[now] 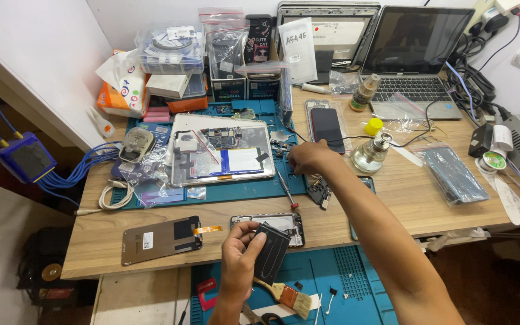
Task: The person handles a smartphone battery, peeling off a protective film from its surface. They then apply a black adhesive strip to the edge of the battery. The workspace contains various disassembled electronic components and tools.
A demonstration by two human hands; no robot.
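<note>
Below frame centre, the left hand (240,256) gripped a black phone battery (270,251); the right hand (308,157), fingers pinched narrow, reached among small parts (319,191) on the counter (392,198).

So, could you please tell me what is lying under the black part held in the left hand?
Under the black part in the left hand lies an opened phone on the wooden table. Its lower left portion is covered and cannot be seen.

A flat, dark rectangular phone battery (270,251) is held tilted on its long edge, just in front of an opened phone frame (281,224). The frame lies flat, face up, at the near edge of the wooden surface (392,198).
</note>
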